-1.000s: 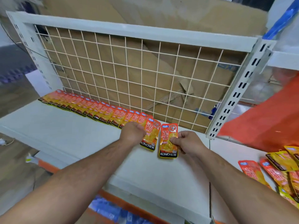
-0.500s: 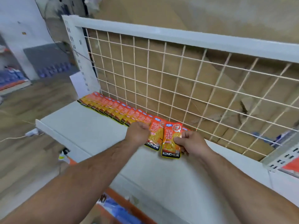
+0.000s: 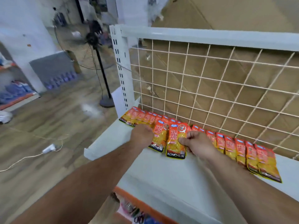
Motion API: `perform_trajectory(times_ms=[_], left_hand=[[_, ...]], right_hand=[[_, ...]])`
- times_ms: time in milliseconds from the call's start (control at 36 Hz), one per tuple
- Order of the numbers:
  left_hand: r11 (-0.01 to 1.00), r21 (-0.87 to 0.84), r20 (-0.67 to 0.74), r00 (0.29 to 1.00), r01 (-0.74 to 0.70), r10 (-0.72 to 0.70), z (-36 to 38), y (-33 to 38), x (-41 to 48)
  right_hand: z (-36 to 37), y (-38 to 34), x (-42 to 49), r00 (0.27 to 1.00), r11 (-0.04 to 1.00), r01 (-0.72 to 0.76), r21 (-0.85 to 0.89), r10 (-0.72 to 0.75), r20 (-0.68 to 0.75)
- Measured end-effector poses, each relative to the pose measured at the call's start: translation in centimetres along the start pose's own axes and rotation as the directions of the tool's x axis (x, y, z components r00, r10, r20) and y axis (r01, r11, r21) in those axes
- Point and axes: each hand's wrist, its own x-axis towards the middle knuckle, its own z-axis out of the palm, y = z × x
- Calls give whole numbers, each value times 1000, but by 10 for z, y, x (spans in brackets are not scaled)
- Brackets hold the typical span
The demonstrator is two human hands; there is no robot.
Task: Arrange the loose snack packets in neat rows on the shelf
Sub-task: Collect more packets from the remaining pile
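The right hand (image 3: 196, 143) pinches an orange-yellow foil snack packet (image 3: 175, 143), the left hand (image 3: 142, 135) grips its nine-o'clock neighbour (image 3: 159, 139); sliding them could ruffle the overlapped row (image 3: 242, 151) beneath.

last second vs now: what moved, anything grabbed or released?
The left hand and right hand carried the left packet and right packet leftward, from the right end of the row to about its middle, overlapping it. Nothing taken or released: each hand grips its packet as before. The row stays along the wire mesh on the shelf. The camera swung left too.
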Motion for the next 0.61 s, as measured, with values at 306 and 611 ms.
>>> perform_trajectory(times_ms=[306,611], left_hand=[[983,-185,-63,998,7,-19,-50,-25,34],[994,-106,-30,999,26,-29,-94,-57,86]], right_hand=[[48,-32,35,997,999,-8,35,5,81],[99,-61,55,996,999,-5,34,1,91]])
